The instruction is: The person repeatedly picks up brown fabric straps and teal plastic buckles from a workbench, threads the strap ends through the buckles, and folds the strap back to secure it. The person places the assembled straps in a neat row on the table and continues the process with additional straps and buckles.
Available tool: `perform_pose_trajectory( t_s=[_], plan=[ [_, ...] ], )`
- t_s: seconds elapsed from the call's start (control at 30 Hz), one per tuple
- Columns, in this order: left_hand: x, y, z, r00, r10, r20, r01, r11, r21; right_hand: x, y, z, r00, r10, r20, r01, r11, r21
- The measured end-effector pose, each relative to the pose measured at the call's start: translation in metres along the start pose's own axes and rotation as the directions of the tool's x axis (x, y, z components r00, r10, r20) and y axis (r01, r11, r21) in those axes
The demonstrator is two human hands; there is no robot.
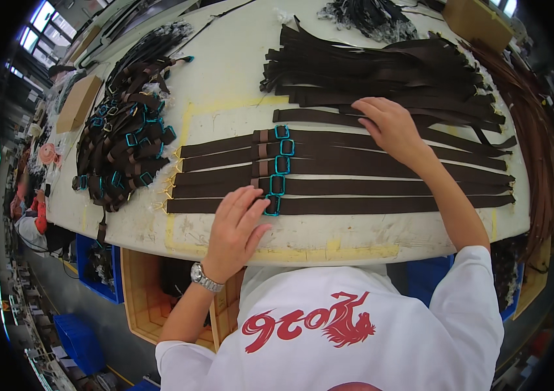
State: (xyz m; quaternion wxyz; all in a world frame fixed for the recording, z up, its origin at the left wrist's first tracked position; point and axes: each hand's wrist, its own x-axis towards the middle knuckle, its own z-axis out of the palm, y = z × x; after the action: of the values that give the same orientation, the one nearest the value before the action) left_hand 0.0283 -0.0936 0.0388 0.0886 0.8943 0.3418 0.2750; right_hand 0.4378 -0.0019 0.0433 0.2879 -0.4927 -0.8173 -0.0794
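Several dark brown webbing straps (368, 206) lie side by side across the table, each with a blue-edged buckle (277, 185) and a small brown loop (263, 150) near the middle. My left hand (232, 225) rests at the nearest strap, fingers stretched beside its buckle, holding nothing I can see. Farther right, my right hand (393, 130) hovers over or touches the straps just in front of the dark strap pile (374, 72), its thumb apart from the fingers. A single loose strap (309, 116) runs under its fingertips, so contact there cannot be made out.
A tangled heap of buckled straps (127, 143) covers the table's left side. Yellow tape (277, 253) marks the worn white tabletop (225, 72). Long brown strips (544, 143) hang at the right edge. Below are wooden boxes (140, 293) and a blue bin (101, 268).
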Motion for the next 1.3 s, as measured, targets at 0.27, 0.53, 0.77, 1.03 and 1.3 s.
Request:
perform_pose_trajectory(
  t_s=[0.27, 0.53, 0.77, 1.03, 1.3],
  plan=[
    [-0.012, 0.022, 0.044, 0.977, -0.138, -0.164, 0.114, 0.983, -0.147, 0.023, 0.005, 0.054, 0.958, -0.204, 0.201, 0.235, 0.961, -0.144],
    [-0.022, 0.018, 0.038, 0.947, -0.151, -0.283, 0.08, 0.966, -0.247, 0.064, -0.006, 0.043, 0.984, 0.179, 0.002, -0.166, 0.905, 0.391],
    [-0.007, 0.058, -0.003, 0.851, -0.391, 0.35, 0.34, -0.099, -0.935, 0.048, -0.163, -0.099, 0.597, -0.061, 0.8, -0.622, 0.594, 0.509],
    [-0.01, 0.071, 0.0, 0.705, -0.588, 0.395, 0.425, -0.095, -0.9, -0.024, -0.182, -0.062, 0.373, -0.319, 0.871, -0.919, -0.001, 0.393],
    [-0.022, -0.03, -0.043, 0.772, -0.61, 0.177, 0.451, 0.331, -0.829, -0.012, -0.198, -0.039, 0.335, -0.373, 0.865, -0.941, -0.186, 0.284]
  ],
)
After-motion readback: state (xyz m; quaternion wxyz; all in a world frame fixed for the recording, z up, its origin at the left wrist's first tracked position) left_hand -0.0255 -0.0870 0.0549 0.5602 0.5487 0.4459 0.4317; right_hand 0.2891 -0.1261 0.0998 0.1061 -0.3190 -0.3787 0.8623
